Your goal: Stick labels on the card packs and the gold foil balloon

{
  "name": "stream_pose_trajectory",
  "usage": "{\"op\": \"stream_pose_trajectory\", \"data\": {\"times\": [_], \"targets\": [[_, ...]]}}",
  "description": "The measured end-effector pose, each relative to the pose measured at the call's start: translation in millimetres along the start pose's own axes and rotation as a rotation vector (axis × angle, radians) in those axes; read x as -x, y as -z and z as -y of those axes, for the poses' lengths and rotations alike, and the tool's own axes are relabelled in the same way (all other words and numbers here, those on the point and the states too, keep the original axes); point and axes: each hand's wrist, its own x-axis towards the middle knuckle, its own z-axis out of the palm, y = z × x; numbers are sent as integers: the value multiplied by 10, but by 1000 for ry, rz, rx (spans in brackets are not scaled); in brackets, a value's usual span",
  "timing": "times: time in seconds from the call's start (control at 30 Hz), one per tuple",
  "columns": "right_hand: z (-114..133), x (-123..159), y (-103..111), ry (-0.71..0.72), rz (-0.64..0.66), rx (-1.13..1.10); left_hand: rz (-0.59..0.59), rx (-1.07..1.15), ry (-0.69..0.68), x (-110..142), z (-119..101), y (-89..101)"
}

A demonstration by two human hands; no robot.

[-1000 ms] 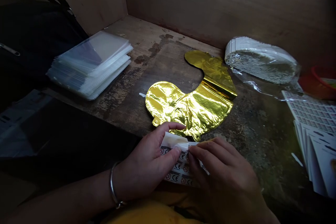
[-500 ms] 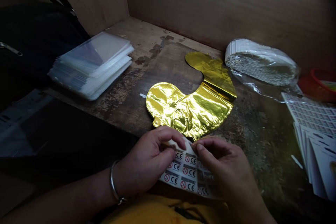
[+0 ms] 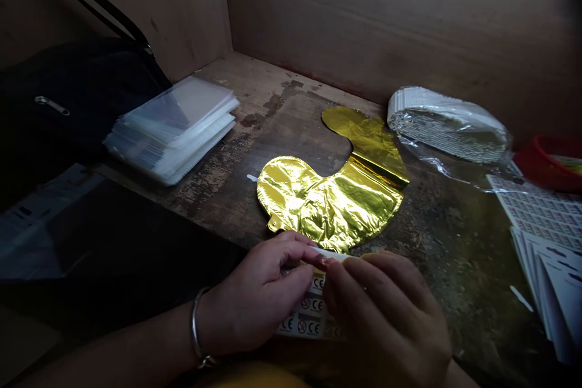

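The left hand [image 3: 257, 297], a silver bangle [image 3: 195, 328] at its wrist, and the right hand [image 3: 384, 309] were both clenched in a pinch on the white rectangular sheet of printed CE labels [image 3: 309, 315]; the sheet was held at the edge of the worn wooden surface [image 3: 436, 242], just below the crumpled gold foil balloon [image 3: 331, 206]; a light, steady pinch suited such thin, curling paper.

Stacked clear plastic sleeves [image 3: 171, 132]
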Motion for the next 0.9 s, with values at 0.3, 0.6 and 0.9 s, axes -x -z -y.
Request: {"op": "stream_pose_trajectory", "data": {"times": [0.3, 0.6, 0.9], "targets": [[16, -14, 75, -408, -10, -273, -55, 79, 22, -9, 90, 25], [-134, -142, 152, -716, 338, -756, 32, 17, -188, 38, 216, -9], [-80, -122, 122, -723, 355, -861, 76, -145, -286, 10, 231, -3]]}}
